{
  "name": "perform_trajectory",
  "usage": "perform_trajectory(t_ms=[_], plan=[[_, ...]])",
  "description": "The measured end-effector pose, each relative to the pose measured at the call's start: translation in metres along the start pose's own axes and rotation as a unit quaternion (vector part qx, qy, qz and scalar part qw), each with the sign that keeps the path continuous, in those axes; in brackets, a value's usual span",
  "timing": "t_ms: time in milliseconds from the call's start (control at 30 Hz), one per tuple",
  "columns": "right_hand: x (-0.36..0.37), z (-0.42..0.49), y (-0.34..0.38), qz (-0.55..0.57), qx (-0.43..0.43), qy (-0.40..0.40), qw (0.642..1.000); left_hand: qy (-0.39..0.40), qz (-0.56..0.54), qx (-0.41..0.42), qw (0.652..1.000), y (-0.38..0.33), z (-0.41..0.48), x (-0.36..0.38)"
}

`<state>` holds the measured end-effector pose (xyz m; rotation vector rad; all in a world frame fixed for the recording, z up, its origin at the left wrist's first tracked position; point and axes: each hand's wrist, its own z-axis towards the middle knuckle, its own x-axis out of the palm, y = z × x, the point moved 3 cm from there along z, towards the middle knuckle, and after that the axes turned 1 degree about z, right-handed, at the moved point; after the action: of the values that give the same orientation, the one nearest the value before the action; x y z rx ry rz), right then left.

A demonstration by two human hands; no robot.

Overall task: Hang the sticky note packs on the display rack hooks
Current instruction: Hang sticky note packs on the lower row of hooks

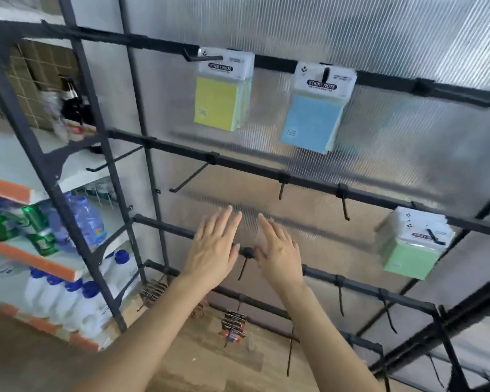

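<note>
Closest to camera, left hand (212, 247) and right hand (280, 250) flank an empty black wire hook (244, 264) on the matte black metal rack (181, 150). Each grip is slack, fingers straight, holding nothing.

Farther right hangs a green film-wrapped sticky note pack (410, 250). Yellow film-wrapped pack (218, 100) and blue film-wrapped pack (311, 117) are on the top rail.

Likely risk: a jolted rail swings slick packs off thin hooks.

Ribbed translucent panel (379, 38) behind.

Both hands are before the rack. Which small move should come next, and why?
Probably draw both hands back to fetch another pack. The left hand and right hand are open and hold nothing; the yellow packs, blue packs and green packs already hang, while the hook between the hands is bare. No loose pack is in view.
</note>
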<state>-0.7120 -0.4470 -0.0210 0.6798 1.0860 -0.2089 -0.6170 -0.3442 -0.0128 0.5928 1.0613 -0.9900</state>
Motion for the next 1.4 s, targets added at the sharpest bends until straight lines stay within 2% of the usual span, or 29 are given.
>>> perform_trajectory(t_ms=[200, 333, 500, 633, 767, 900, 1100, 1267, 1400], plan=[[-0.036, 0.016, 0.042, -0.029, 0.007, -0.156, 0.987, -0.062, -0.082, 0.085, 0.991, 0.034, 0.030, -0.049], [-0.074, 0.028, 0.063, -0.042, -0.004, -0.254, 0.966, -0.109, -0.116, 0.088, 0.983, 0.058, 0.058, -0.091], [-0.131, 0.058, 0.066, -0.086, 0.036, -0.305, 0.948, -0.138, -0.077, 0.077, 0.984, 0.086, 0.102, -0.126], [-0.167, 0.082, 0.060, -0.138, 0.089, -0.292, 0.942, -0.146, -0.080, 0.077, 0.983, 0.100, 0.140, -0.141], [-0.188, 0.102, 0.053, -0.181, 0.101, -0.266, 0.942, -0.164, -0.091, 0.065, 0.980, 0.109, 0.169, -0.154], [-0.205, 0.112, 0.050, -0.182, 0.103, -0.273, 0.939, -0.182, -0.097, 0.073, 0.976, 0.107, 0.188, -0.165], [-0.218, 0.122, 0.051, -0.179, 0.071, -0.278, 0.941, -0.229, -0.127, 0.101, 0.960, 0.099, 0.195, -0.174], [-0.228, 0.125, 0.054, -0.178, 0.029, -0.319, 0.930, -0.246, -0.113, 0.078, 0.959, 0.102, 0.207, -0.180], [-0.234, 0.133, 0.057, -0.182, 0.038, -0.258, 0.948, -0.222, -0.113, 0.071, 0.966, 0.100, 0.216, -0.187]])
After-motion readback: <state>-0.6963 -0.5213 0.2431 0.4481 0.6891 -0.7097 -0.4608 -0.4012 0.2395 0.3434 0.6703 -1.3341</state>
